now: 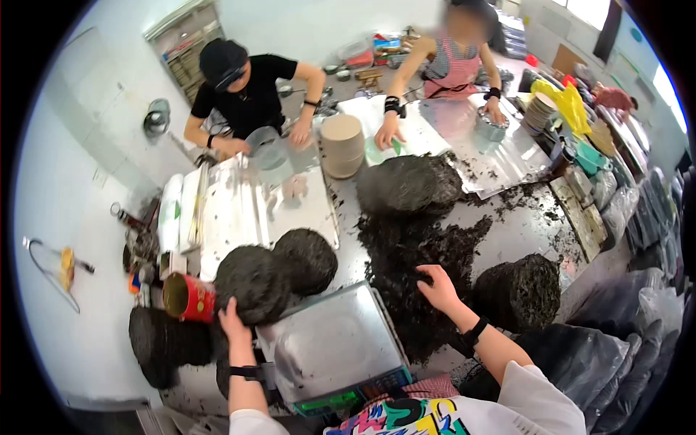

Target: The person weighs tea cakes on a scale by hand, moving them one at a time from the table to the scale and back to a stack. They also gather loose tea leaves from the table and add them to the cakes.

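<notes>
My left hand [233, 323] is at the near left side of a dark, round, fibrous lump [254, 283], its fingers against the lump's edge. My right hand [439, 288] hovers at or just over a heap of loose dark crumbly material [424, 250], thumb and fingers apart and nothing in them. Between my arms sits a digital scale [337, 341] with a bare metal pan and a lit green display. Another dark lump [306, 261] lies behind the first. A thick dark cylinder-shaped lump [518, 290] stands right of my right hand.
A red tin [190, 297] stands at left above more dark lumps [163, 344]. A large dark block [406, 185] lies across the table. Two people work opposite, near a clear container [268, 148], stacked beige pots [341, 145] and metal sheets [478, 138]. Black bags [580, 355] crowd the right.
</notes>
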Demonstrator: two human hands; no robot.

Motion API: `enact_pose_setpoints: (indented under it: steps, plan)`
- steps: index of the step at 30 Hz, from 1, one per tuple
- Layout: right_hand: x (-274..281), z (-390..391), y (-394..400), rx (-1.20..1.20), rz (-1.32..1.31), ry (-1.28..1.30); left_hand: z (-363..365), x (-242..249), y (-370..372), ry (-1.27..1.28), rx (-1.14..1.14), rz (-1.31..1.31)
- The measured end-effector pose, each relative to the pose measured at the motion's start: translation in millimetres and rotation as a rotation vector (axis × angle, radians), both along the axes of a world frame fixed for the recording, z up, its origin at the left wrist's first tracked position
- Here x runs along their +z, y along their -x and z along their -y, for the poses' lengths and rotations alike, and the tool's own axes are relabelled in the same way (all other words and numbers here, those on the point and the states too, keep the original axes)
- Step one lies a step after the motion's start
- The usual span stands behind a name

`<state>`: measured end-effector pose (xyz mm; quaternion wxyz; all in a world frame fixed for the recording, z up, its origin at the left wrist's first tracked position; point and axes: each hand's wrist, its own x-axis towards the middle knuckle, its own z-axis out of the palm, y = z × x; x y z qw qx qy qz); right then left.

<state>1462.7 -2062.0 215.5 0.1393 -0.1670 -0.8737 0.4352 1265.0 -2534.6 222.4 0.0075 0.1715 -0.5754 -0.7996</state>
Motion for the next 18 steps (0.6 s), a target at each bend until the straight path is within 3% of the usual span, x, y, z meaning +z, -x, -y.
enact_pose_setpoints:
  steps: [1,3,4,5,6,8,10,12,13,15,17,18]
  plan:
    - [-31.1,-25.2,5.8,-0.105,-0.011,0.101,15.5,-12.4,15.2,-0.014,-0.104,-0.010]
    - [-92.2,-76.8,26.3,-0.425,-0.080,0.305,21.2,13.3,25.5,0.338,-0.093,0.478]
    - [-93.9,-99.6,39.6,-0.615,-0.119,0.495,27.7,-3.2,38.3,0.579,-0.084,0.345]
    - [-115.8,-130.7,52.1,-0.726,-0.236,0.452,35.1,-20.4,54.3,0.819,-0.069,0.201]
    - [-137.6,-161.1,60.2,-0.869,-0.187,0.288,40.5,-31.0,71.8,0.557,-0.203,0.072]
    - [-146.1,-208.3,70.3,-1.087,-0.123,0.160,-28.3,24.2,69.9,0.665,-0.415,0.083]
    - [-108.4,-225.5,80.4,-1.246,0.176,0.139,-102.5,64.8,71.4,0.802,-0.685,0.027]
    - [-150.4,-273.8,79.5,-1.221,0.239,0.037,-157.1,76.3,77.7,0.896,-0.969,-0.058]
    - [-125.5,-268.0,82.5,-1.222,0.321,0.009,-182.1,77.9,80.0,0.904,-1.089,-0.080]
    - [-173.3,-287.8,73.8,-0.956,0.305,-0.093,-230.7,76.5,84.0,0.911,-1.234,-0.030]
    - [-182.8,-233.8,82.4,-0.638,0.295,-0.284,-262.8,40.4,95.7,0.944,-1.346,-0.014]
    - [-180.6,-200.2,85.8,-0.452,0.246,-0.259,-281.6,25.7,98.1,0.956,-1.386,0.028]
